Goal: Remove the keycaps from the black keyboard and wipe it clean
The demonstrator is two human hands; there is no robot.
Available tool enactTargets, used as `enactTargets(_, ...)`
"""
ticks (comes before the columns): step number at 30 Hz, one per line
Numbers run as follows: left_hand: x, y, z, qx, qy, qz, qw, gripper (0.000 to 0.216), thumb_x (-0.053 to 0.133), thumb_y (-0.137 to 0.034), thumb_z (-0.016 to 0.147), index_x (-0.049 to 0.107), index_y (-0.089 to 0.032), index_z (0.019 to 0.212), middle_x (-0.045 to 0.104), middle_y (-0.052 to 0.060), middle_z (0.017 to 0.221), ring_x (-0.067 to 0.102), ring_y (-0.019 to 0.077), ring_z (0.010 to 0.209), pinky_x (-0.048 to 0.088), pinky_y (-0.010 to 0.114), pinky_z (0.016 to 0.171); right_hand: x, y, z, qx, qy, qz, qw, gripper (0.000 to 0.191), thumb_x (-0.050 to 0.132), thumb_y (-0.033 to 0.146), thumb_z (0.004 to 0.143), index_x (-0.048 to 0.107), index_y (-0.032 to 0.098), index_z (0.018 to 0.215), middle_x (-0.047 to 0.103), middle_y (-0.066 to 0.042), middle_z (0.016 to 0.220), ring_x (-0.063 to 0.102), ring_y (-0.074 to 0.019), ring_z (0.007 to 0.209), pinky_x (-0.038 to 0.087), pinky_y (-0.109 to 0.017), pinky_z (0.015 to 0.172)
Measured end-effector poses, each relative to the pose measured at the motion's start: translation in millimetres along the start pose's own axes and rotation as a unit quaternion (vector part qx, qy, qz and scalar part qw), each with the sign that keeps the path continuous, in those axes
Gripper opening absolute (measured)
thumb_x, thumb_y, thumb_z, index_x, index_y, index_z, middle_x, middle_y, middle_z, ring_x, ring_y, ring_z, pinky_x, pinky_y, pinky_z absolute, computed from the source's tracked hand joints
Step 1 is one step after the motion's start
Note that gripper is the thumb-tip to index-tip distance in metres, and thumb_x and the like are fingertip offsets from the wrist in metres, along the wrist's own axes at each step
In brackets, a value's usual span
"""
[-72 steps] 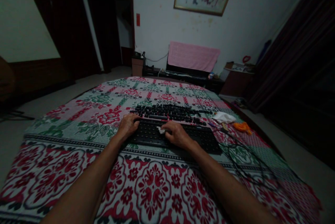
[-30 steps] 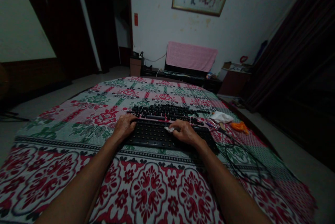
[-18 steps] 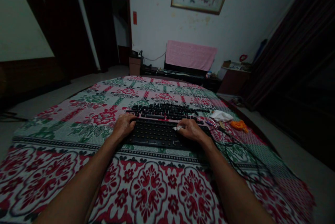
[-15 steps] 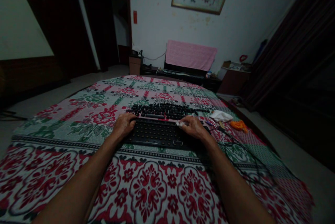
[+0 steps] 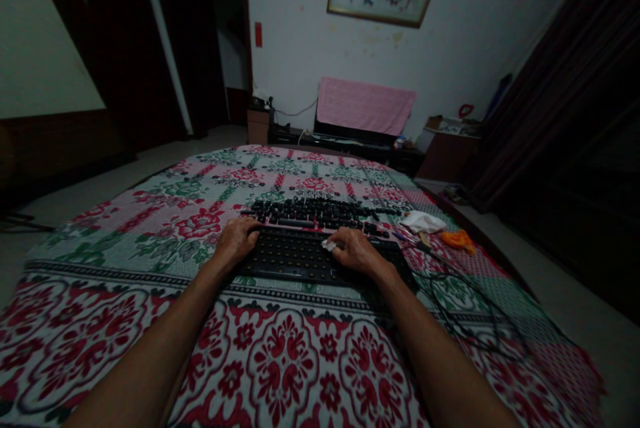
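Observation:
A black keyboard base point(image 5: 290, 255) with its keycaps off lies on the patterned bedspread, rows of small switch posts showing. My left hand point(image 5: 237, 240) grips its left end, fingers over the far edge and thumb on top. My right hand point(image 5: 355, 251) is closed on a small piece of white tissue point(image 5: 329, 245), held over the upper rows right of the middle. Just beyond the keyboard lie loose black keycaps point(image 5: 310, 207), spread in a long heap. My right wrist and forearm hide part of the keyboard's right side.
To the right lie a crumpled white cloth point(image 5: 423, 222), an orange cloth point(image 5: 459, 241) and a pen point(image 5: 401, 237). A black cable point(image 5: 480, 311) loops over the bedspread point(image 5: 280, 361) at the right. Past the bed stands a screen draped with a pink towel point(image 5: 365, 105).
My right hand has moved left along the keyboard with the tissue, uncovering more of the keyboard's right end. My left hand stays on the left end.

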State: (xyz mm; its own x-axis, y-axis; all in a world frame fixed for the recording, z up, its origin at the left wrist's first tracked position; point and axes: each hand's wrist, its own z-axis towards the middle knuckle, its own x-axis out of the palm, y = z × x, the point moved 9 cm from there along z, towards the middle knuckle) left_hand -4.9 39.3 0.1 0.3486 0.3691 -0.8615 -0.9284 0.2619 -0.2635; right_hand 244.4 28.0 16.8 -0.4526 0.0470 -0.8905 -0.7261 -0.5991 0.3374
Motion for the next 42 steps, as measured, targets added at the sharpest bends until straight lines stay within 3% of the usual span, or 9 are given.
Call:
enactTargets(6,1,0,-1,-0.003,0.003,0.0,1.0,0.034,0.042,-0.025,0.076,0.067,-0.018,0.098,0.065,0.006,0.107,0.056,0.0222,0.103,0.039,0.035,0.095,-11,-17,-5,0.059,0.018,-0.02,0.998,0.02,0.053,0.015,0.068,0.069,0.015,0.081,0.065,-0.006,0.078,0.058,-0.0152,0.069,0.041,-0.022,0.063)
enactTargets(9,2,2,-1,-0.015,0.002,0.001,1.0,0.033,0.043,-0.025,0.077,0.067,-0.018,0.098,0.065,0.007,0.107,0.055,0.0225,0.103,0.039,0.036,0.096,-20,-16,-6,0.066,-0.003,0.001,0.998,0.017,0.053,0.016,0.069,0.068,0.015,0.077,0.064,-0.004,0.073,0.056,-0.0135,0.064,0.04,-0.022,0.059)
enactTargets(12,1,1,-1,-0.012,0.001,0.001,1.0,0.033,0.043,-0.024,0.076,0.067,-0.017,0.097,0.066,0.007,0.106,0.056,0.0224,0.102,0.039,0.035,0.095,-21,7,-1,0.011,-0.041,0.061,0.997,0.016,0.053,0.016,0.07,0.067,0.015,0.079,0.063,-0.003,0.076,0.056,-0.0124,0.067,0.041,-0.021,0.061)
enactTargets(15,1,1,-1,-0.006,0.001,-0.003,1.0,0.032,0.043,-0.024,0.076,0.067,-0.018,0.097,0.066,0.006,0.105,0.056,0.0215,0.101,0.04,0.035,0.095,-4,39,3,-0.076,-0.001,0.11,0.991,0.021,0.051,0.01,0.071,0.067,0.017,0.084,0.063,-0.003,0.079,0.056,-0.012,0.071,0.042,-0.021,0.066)
enactTargets(18,1,1,-1,-0.007,0.0,-0.008,1.0,0.032,0.043,-0.024,0.076,0.067,-0.019,0.097,0.066,0.006,0.104,0.056,0.0213,0.101,0.04,0.035,0.094,10,62,0,-0.15,0.038,0.095,0.983,0.028,0.049,0.005,0.07,0.066,0.017,0.089,0.062,-0.004,0.083,0.056,-0.013,0.076,0.042,-0.023,0.071)
enactTargets(22,1,0,-1,-0.001,0.0,-0.016,1.0,0.032,0.043,-0.023,0.076,0.067,-0.017,0.097,0.066,0.007,0.106,0.056,0.022,0.102,0.039,0.036,0.096,15,66,-8,-0.187,0.045,0.051,0.98,0.03,0.049,0.004,0.071,0.065,0.016,0.094,0.058,-0.005,0.083,0.053,-0.0136,0.077,0.042,-0.023,0.07)
enactTargets(31,2,1,-1,0.001,-0.002,-0.007,1.0,0.033,0.043,-0.024,0.076,0.067,-0.018,0.097,0.066,0.007,0.105,0.056,0.0225,0.102,0.04,0.037,0.095,9,52,-16,-0.159,0.008,0.011,0.987,0.019,0.051,0.01,0.074,0.065,0.014,0.086,0.054,-0.005,0.076,0.05,-0.0124,0.069,0.038,-0.022,0.061)
enactTargets(40,-1,0,-2,0.002,-0.014,-0.008,1.0,0.032,0.043,-0.025,0.075,0.067,-0.02,0.097,0.066,0.006,0.105,0.057,0.0224,0.101,0.041,0.037,0.094,0,23,-18,-0.086,0.089,0.023,0.992,0.016,0.051,0.012,0.071,0.066,0.015,0.077,0.059,-0.003,0.075,0.052,-0.0117,0.066,0.037,-0.021,0.06)
enactTargets(42,-2,0,-2,0.001,-0.013,-0.012,1.0,0.032,0.044,-0.024,0.075,0.067,-0.02,0.096,0.066,0.006,0.103,0.057,0.0226,0.1,0.041,0.037,0.093,-6,10,-16,-0.051,0.073,0.048,0.995,0.016,0.052,0.015,0.073,0.066,0.015,0.079,0.06,-0.002,0.074,0.053,-0.0115,0.065,0.038,-0.021,0.059)
